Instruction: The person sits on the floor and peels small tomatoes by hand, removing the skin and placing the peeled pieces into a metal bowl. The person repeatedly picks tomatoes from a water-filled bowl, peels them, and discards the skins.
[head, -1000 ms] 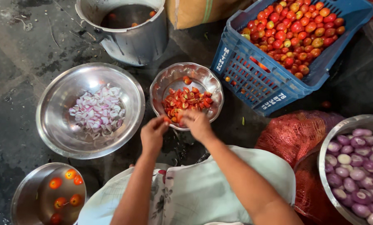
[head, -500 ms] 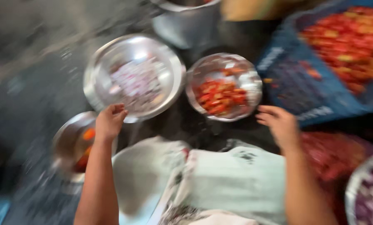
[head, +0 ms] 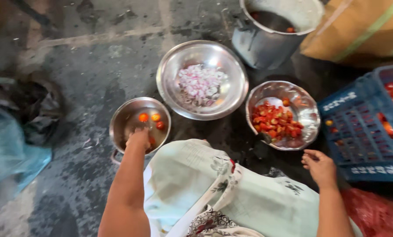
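My left hand reaches down into a small steel pot that holds a few whole red tomatoes in water; whether the fingers have closed on one is hidden. My right hand hovers over the dark floor with loosely curled fingers and nothing in it, just below a steel bowl of chopped tomato pieces. A larger steel bowl between the two holds chopped pink onion. A pale green cloth covers my lap.
A blue plastic crate with tomatoes stands at the right, a red mesh sack below it. A big steel pot and a brown sack sit at the top. A teal and black bag lies at the left.
Both hands left the chopped-tomato bowl. My left hand swung left and went down into the small pot of whole tomatoes; my right hand drew back to the right. The view shifted left.
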### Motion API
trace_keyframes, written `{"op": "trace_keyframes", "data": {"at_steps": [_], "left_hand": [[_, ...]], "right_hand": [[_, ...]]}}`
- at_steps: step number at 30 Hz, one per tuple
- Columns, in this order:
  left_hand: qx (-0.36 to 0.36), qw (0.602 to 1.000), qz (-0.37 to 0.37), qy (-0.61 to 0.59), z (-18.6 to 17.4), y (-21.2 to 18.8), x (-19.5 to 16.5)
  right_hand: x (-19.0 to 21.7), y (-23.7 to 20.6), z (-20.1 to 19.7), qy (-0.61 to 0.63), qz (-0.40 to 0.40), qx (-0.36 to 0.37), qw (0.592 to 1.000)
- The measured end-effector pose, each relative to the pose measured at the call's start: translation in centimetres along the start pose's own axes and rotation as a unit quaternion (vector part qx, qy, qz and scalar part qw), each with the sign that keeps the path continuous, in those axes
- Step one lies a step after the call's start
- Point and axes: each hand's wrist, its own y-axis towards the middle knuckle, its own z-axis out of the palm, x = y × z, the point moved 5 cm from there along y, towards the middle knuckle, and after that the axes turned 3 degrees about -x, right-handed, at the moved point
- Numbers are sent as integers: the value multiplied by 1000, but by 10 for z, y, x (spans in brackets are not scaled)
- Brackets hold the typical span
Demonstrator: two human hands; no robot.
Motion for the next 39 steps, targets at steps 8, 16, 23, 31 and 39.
{"op": "trace_keyframes", "data": {"at_steps": [8, 16, 23, 31, 39], "left_hand": [[-2, 999, -38, 19, 9, 7, 18], [-106, 993, 34, 35, -84, -49, 8], [-163, 823, 188, -510, -170, -99, 44], [-103, 649, 97, -748, -106, -47, 47], [-215, 966, 86, -115, -49, -32, 9]], "right_hand": [[9, -27, -10, -40, 8, -18, 999], [9, -31, -10, -50, 5, -17, 999], [8, -33, -13, -54, 12, -31, 998], [19, -40, -8, -37, -8, -27, 999], [28, -58, -6, -61, -45, -46, 996]]}}
